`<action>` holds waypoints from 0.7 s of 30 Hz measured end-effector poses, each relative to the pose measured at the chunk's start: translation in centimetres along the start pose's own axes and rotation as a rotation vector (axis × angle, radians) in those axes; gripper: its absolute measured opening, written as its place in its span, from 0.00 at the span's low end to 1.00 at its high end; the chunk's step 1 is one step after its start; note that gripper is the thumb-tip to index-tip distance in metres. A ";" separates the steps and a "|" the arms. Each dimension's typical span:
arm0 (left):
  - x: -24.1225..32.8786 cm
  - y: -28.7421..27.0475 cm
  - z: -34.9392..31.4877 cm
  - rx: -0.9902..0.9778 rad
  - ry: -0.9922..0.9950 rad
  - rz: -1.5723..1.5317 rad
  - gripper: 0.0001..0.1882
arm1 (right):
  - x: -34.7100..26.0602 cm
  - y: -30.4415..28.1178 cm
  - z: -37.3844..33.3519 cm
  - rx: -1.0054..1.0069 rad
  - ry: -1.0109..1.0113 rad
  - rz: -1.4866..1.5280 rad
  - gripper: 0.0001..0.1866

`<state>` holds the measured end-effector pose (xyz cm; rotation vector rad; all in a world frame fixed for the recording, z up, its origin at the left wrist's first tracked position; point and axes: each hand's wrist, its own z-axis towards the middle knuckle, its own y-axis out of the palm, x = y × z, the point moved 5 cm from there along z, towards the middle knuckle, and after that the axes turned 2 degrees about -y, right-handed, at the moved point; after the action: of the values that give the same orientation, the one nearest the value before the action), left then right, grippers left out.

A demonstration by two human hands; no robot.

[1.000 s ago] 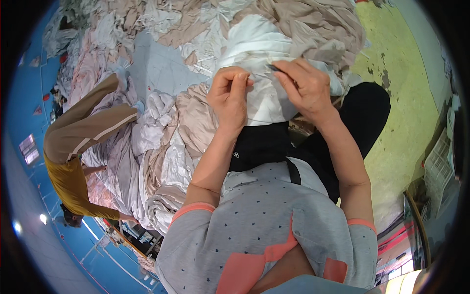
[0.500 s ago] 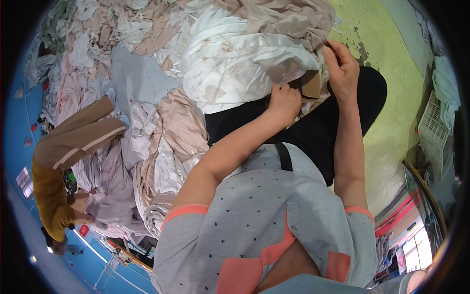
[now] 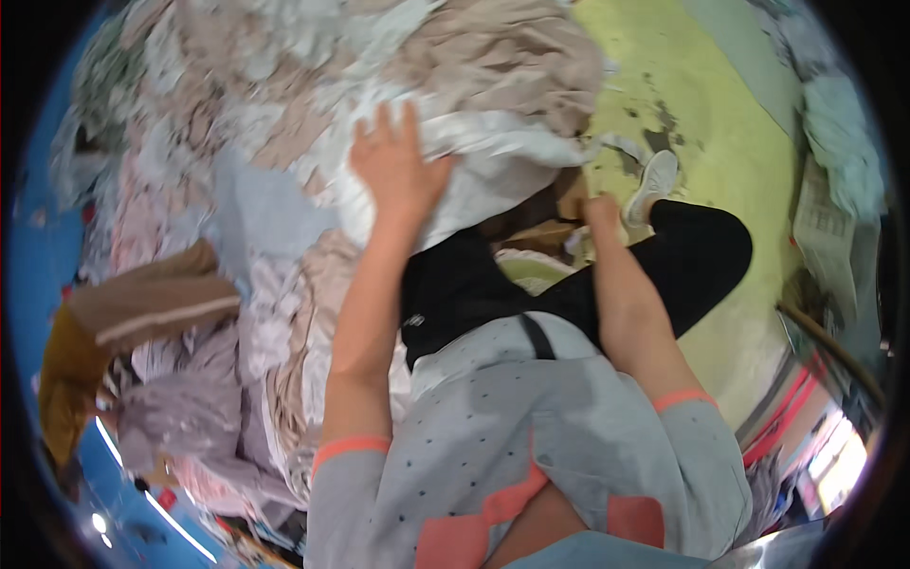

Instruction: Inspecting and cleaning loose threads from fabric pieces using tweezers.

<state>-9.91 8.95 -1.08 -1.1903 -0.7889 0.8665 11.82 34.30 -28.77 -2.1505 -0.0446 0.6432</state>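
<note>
My left hand (image 3: 393, 171) lies with fingers spread on the white cloth (image 3: 474, 204), which is bunched over my lap side. My right hand (image 3: 600, 211) is lowered beside a brown cardboard-like piece (image 3: 570, 194), close to my bent leg; its fingers are blurred, so I cannot see whether they hold anything. Beyond the white cloth a beige cloth (image 3: 512, 62) is heaped in folds. Between my legs a greenish round thing with a pale frilled edge (image 3: 533, 273) shows in part.
Piles of white, beige and pink cloth (image 3: 180, 123) cover the left side. Another person (image 3: 152, 303) in brown trousers bends over grey cloth (image 3: 190, 403) at the left. At the right are the yellow floor (image 3: 720, 123), a white plastic crate (image 3: 823, 218) and pale green cloth (image 3: 842, 142).
My left hand has moved from near my knees up and left onto the white cloth and spread open. My right hand has dropped away from the beige cloth's edge, nearer to me.
</note>
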 end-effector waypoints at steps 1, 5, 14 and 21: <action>0.6 0.2 0.6 0.016 0.024 -0.033 0.43 | 1.3 0.4 1.0 -0.059 0.023 -0.035 0.22; 0.0 0.2 1.7 0.117 0.081 -0.082 0.34 | 0.8 -0.1 1.2 -0.045 0.154 -0.126 0.17; 0.0 0.0 2.1 0.062 0.028 -0.023 0.31 | 2.6 -10.2 14.6 0.283 0.001 -0.314 0.09; 1.8 0.8 3.6 0.026 0.061 -0.053 0.30 | 1.2 -25.2 26.8 0.657 -0.128 -0.343 0.16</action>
<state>-12.41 12.22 -1.07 -1.1625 -0.7542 0.7906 5.36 70.18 -23.34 -1.4239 -0.2335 0.5019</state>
